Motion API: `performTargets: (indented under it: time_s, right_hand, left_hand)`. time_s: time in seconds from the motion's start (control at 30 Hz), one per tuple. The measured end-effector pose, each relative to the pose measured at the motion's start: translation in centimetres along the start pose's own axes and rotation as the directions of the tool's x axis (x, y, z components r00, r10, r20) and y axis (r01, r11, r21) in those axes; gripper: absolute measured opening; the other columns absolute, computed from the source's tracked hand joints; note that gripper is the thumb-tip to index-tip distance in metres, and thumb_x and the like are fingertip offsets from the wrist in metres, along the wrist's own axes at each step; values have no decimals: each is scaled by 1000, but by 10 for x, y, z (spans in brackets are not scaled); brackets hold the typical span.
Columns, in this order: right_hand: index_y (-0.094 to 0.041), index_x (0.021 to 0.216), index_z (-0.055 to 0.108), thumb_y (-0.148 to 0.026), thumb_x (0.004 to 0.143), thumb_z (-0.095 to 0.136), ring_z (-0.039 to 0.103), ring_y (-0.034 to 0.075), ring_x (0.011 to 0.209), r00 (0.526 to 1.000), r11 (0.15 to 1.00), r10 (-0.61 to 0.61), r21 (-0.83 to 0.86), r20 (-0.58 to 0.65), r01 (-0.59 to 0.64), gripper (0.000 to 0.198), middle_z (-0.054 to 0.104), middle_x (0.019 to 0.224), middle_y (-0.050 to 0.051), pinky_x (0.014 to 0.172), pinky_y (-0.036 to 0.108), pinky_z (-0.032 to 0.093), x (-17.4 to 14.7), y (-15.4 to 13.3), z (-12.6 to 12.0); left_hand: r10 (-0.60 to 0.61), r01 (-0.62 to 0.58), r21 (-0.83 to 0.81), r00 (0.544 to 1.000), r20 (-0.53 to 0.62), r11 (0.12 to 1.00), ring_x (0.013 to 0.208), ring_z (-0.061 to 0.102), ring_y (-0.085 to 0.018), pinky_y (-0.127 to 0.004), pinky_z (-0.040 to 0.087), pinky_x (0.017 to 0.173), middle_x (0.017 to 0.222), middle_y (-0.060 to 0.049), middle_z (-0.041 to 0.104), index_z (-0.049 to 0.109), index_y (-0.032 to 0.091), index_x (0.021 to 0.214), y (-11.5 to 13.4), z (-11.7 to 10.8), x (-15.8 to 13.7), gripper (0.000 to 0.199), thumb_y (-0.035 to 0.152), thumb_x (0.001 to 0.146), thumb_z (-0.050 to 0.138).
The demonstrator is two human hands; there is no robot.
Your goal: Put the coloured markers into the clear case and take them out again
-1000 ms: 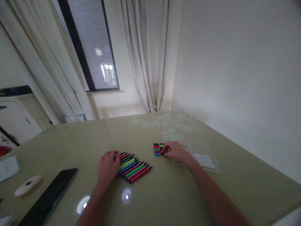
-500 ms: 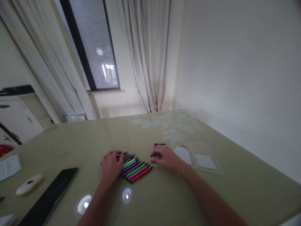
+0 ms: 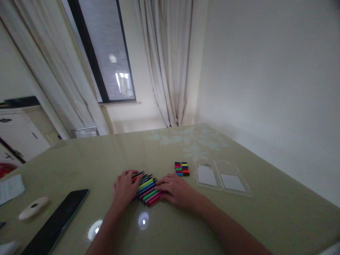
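A slanted row of several felt-tip pens [image 3: 146,187] in many colours lies side by side on the table, black nibs pointing to the upper right. My left hand [image 3: 125,186] is at the row's left end, thumb and fingers apart and touching the pens. From the other side, my right hand [image 3: 175,189] lies low with its fingers stretched over the nib ends, covering the tips of the nearest pens. Neither hand lifts a pen. Just beyond my right hand, small coloured caps [image 3: 182,169] stand in two short columns.
Right of the caps lies an opened clear plastic case [image 3: 221,186] with white cards in it. On the left are a black flat device [image 3: 57,219], a white oval object [image 3: 33,208] and a pale cloth or packet [image 3: 11,188]. A wall [image 3: 278,106] borders the table's right side.
My right hand has moved left from beside the caps onto the nib ends of the pens, uncovering the two columns of caps. My left hand has barely moved.
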State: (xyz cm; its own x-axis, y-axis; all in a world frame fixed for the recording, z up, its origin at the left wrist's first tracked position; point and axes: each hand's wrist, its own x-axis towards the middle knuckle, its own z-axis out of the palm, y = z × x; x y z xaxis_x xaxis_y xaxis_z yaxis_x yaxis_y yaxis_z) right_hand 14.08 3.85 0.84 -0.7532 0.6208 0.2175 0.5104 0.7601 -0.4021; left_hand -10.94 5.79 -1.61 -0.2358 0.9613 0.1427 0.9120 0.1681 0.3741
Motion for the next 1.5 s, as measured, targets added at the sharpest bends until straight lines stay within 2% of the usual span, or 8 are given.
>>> performTargets:
  time_s: [0.17, 0.33, 0.5, 0.87, 0.97, 1.13, 1.4, 1.5]
  right_hand:
    - [-24, 131, 69, -32, 98, 64, 60, 23, 118, 1000, 1000, -9, -17, -15, 9, 34, 70, 130, 7, 105, 35, 41, 0, -1, 1]
    - [-25, 130, 70, -33, 98, 64, 61, 23, 117, 1000, 1000, 3, -22, -12, -4, 34, 71, 130, 7, 104, 35, 41, 0, -2, 0]
    - [-23, 131, 69, -32, 98, 65, 61, 23, 116, 1000, 1000, -6, -26, -4, 5, 35, 71, 130, 7, 104, 35, 42, 1, -3, -1]
    - [-22, 130, 70, -32, 97, 66, 62, 23, 115, 1000, 1000, -14, -26, -17, 13, 35, 70, 130, 7, 103, 34, 42, 0, -2, -1]
    - [-21, 130, 70, -30, 97, 66, 62, 23, 115, 1000, 1000, -12, -28, -14, 12, 35, 71, 130, 7, 103, 34, 42, 0, -3, -1]
    - [-22, 130, 70, -29, 97, 66, 61, 23, 115, 1000, 999, -10, -34, -17, 9, 34, 71, 129, 7, 103, 34, 42, 0, -2, 0]
    - [-22, 131, 69, -30, 98, 65, 61, 22, 116, 1000, 999, -10, -32, -9, 10, 34, 71, 130, 8, 104, 34, 42, 0, -4, -2]
    - [-21, 131, 69, -30, 98, 65, 61, 22, 115, 1000, 999, -14, -32, -4, 14, 34, 71, 129, 8, 104, 34, 42, 0, -4, -2]
  left_hand:
    - [14, -14, -9, 1000, -1, 1000, 119, 60, -33, -48, 46, 101, 128, -10, 68, 73, 25, 116, -7, 3, 4, 40, 46, 96, 46]
    - [31, -31, -15, 1000, -3, 999, 115, 63, -28, -41, 47, 100, 125, -9, 70, 73, 23, 113, -15, 4, 10, 38, 35, 99, 40]
    - [11, -11, 7, 1000, -17, 1000, 113, 64, -28, -38, 48, 98, 120, -12, 71, 73, 19, 108, -19, 3, 12, 38, 35, 98, 39]
    - [-76, 78, 49, 997, -32, 996, 114, 62, -36, -49, 49, 94, 120, -15, 69, 73, 20, 104, -14, -4, 8, 40, 44, 94, 42]
    - [-89, 91, 47, 995, -37, 995, 118, 59, -38, -52, 48, 96, 122, -15, 68, 72, 21, 107, -10, -5, 5, 44, 52, 93, 44]
    - [-75, 77, 55, 996, -41, 995, 128, 53, -39, -56, 42, 103, 132, -14, 63, 69, 23, 119, -3, -7, 1, 50, 59, 89, 50]
    - [-43, 44, 44, 999, -28, 998, 128, 52, -39, -58, 39, 107, 133, -14, 62, 68, 23, 123, 1, -9, -4, 54, 61, 88, 52]
    - [-57, 57, 48, 998, 10, 997, 129, 51, -40, -58, 39, 107, 136, -14, 61, 66, 23, 126, 0, -10, -3, 55, 59, 86, 55]
